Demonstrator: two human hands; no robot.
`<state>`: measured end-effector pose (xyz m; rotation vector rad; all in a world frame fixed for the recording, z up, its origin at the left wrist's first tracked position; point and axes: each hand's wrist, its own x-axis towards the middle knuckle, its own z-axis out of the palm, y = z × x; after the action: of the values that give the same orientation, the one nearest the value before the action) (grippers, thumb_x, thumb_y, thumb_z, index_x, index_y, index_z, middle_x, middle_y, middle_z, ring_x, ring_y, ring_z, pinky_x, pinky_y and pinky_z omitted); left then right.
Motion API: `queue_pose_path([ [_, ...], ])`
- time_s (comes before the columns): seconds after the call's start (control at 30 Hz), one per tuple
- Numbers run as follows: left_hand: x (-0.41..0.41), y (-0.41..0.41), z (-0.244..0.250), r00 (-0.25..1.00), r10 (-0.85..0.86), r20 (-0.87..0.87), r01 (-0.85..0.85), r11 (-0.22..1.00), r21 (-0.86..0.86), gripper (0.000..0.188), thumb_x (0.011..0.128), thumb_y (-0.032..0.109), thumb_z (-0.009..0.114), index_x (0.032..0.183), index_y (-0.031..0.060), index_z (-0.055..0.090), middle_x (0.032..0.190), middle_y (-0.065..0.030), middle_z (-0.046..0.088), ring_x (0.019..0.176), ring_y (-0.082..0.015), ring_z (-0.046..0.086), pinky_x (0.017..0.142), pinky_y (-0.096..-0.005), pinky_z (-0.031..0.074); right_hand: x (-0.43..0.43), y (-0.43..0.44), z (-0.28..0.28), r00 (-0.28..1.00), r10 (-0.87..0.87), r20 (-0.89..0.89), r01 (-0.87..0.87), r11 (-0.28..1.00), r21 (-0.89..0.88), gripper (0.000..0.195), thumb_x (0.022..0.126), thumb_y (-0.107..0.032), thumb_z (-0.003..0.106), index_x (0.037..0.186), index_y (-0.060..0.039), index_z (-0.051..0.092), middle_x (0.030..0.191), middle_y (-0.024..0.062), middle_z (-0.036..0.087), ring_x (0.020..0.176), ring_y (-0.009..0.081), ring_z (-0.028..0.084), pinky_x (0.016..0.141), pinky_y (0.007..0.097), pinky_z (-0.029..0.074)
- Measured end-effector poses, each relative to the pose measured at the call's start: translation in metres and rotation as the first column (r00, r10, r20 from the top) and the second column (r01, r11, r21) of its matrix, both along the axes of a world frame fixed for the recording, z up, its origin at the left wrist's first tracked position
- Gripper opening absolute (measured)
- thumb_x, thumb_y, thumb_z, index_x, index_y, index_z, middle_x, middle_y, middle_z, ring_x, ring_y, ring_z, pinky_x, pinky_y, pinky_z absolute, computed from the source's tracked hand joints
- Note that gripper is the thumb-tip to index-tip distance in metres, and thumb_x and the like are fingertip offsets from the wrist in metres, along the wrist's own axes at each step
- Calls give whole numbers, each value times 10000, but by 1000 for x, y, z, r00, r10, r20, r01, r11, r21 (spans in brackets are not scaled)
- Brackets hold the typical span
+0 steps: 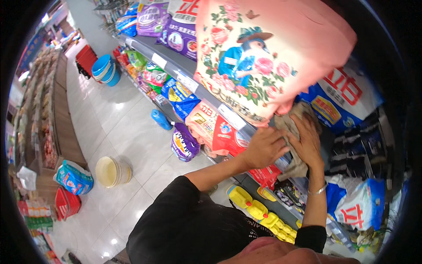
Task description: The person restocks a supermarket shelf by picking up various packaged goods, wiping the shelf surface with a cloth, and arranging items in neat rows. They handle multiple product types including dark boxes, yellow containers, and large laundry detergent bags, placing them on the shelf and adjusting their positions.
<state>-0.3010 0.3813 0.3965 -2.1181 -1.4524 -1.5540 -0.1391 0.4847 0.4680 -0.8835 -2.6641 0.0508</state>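
Observation:
A grey-brown cloth (pixel 295 163) lies bunched on the shelf (pixel 327 145), with part of it hanging over the front edge. My right hand (pixel 306 140) holds the cloth from above, palm down, a bracelet at its wrist. Close beside it, my left hand (pixel 266 147) has its fingers bent near the cloth and the lower corner of a large pink bag (pixel 227 39). Whether those fingers grip anything is not clear. The bag is printed with roses and a figure in a hat, and it rises at a tilt above both hands.
Blue-and-white detergent bags (pixel 349 95) and dark packets (pixel 352 151) stand right of the cloth. Yellow bottles (pixel 257 208) line the lower shelf. On the tiled floor are a purple detergent bag (pixel 184 142), a blue bottle (pixel 161 119), a cream bucket (pixel 113 171) and blue buckets (pixel 105 69).

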Motion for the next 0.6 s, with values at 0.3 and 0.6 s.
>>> queue_pose_path([
  [0.3,-9,-3,-14,996,-95,-2,94,988,126,155,848,185,682,923,65,619,1189,-109,607,1099,-287,569,960,-453,423,40,-36,-1,940,-341,24,341,940,-28,496,948,-230,574,1404,-46,508,1371,240,545,1293,414,481,1077,464,375],
  [0.6,-67,-72,-16,975,126,183,-159,972,176,224,785,22,665,1009,19,654,1265,-181,593,1147,-365,577,944,-483,457,60,-34,-17,949,-309,-57,311,950,25,513,919,-282,585,1407,-134,526,1371,199,564,1265,404,507,1054,462,404],
])
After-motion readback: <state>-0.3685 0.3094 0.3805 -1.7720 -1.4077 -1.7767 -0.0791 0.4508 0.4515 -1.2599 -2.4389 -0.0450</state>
